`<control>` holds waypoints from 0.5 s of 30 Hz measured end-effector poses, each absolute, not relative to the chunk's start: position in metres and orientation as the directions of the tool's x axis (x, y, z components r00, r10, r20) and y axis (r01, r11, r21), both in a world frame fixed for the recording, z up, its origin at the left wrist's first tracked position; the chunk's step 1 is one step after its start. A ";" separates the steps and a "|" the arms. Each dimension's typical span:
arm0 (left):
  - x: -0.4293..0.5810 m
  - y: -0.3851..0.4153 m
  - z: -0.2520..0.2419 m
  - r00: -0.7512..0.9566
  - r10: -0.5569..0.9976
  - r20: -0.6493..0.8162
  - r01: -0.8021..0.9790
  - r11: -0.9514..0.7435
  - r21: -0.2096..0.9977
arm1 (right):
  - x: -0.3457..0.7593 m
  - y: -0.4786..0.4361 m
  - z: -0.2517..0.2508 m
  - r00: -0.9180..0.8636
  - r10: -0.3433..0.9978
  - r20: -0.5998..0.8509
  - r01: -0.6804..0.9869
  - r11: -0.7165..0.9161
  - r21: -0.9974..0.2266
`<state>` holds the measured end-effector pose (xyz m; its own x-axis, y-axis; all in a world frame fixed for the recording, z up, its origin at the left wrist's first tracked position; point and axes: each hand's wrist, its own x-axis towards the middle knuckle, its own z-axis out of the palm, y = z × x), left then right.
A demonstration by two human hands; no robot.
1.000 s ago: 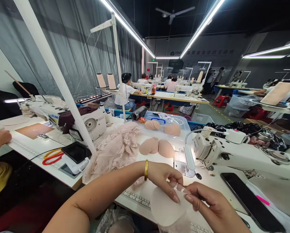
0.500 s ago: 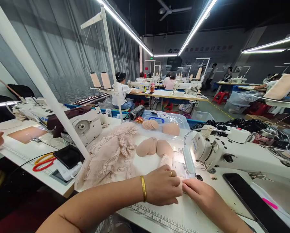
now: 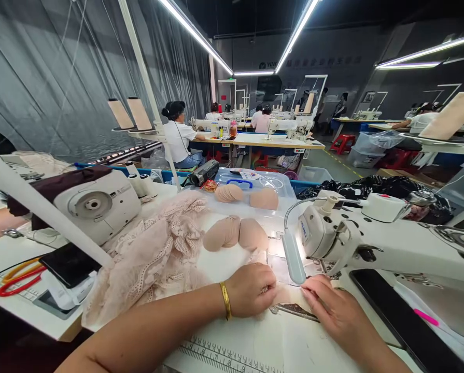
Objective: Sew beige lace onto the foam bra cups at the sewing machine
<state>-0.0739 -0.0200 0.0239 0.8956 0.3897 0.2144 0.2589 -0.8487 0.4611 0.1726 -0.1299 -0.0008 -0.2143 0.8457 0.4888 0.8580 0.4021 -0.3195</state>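
Observation:
My left hand (image 3: pixel 252 291), with a gold bangle at the wrist, is closed in a loose fist on a beige piece of fabric (image 3: pixel 288 294). Thumb and fingers of my right hand (image 3: pixel 329 304) pinch the same fabric's other end, beside the sewing machine's needle area. The piece lies stretched between both hands, low over the machine bed. A bit of beige lace (image 3: pixel 258 256) shows just behind my left knuckles. Beyond it lie two fanned stacks of beige cup pads, a left stack (image 3: pixel 222 233) and a right stack (image 3: pixel 253 234). The lamp (image 3: pixel 294 256) lights this spot.
A heap of beige lace fabric (image 3: pixel 150 248) covers the table's left. The sewing machine (image 3: pixel 371 235) stands right, with a black phone (image 3: pixel 406 316) in front. More pads (image 3: pixel 228 193) rest on a clear plastic box lid. Left are a second machine (image 3: pixel 95 204) and red-handled scissors (image 3: pixel 19 282).
My hands have moved apart, and the beige fabric now shows between them. The whole view has turned slightly right; the co-worker's hand at far left is out of sight.

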 end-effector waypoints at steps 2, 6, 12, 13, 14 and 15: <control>-0.073 -0.018 0.023 0.889 0.403 0.216 0.244 -0.818 0.522 | 0.164 -0.129 0.003 -0.228 0.859 0.458 0.836 0.414 -0.360; -0.072 -0.017 0.021 0.882 0.410 0.233 0.219 -0.794 0.568 | 0.148 -0.125 0.004 -0.208 0.832 0.514 0.861 0.406 -0.308; -0.071 -0.019 0.024 0.898 0.377 0.227 0.212 -0.822 0.528 | 0.133 -0.118 -0.001 -0.190 0.823 0.535 0.894 0.370 -0.252; -0.071 -0.019 0.024 0.902 0.368 0.227 0.211 -0.832 0.513 | 0.132 -0.117 -0.001 -0.196 0.822 0.535 0.894 0.374 -0.248; -0.071 -0.018 0.024 0.905 0.360 0.227 0.210 -0.841 0.498 | 0.133 -0.117 0.000 -0.201 0.821 0.534 0.894 0.377 -0.243; -0.071 -0.018 0.023 0.906 0.356 0.227 0.212 -0.848 0.486 | 0.135 -0.117 0.000 -0.204 0.820 0.534 0.894 0.379 -0.240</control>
<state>-0.0707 -0.0181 0.0235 0.9063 0.3563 0.2273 0.2117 -0.8482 0.4856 0.1346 -0.1172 0.0004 -0.2044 0.8201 0.5345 0.8938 0.3790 -0.2398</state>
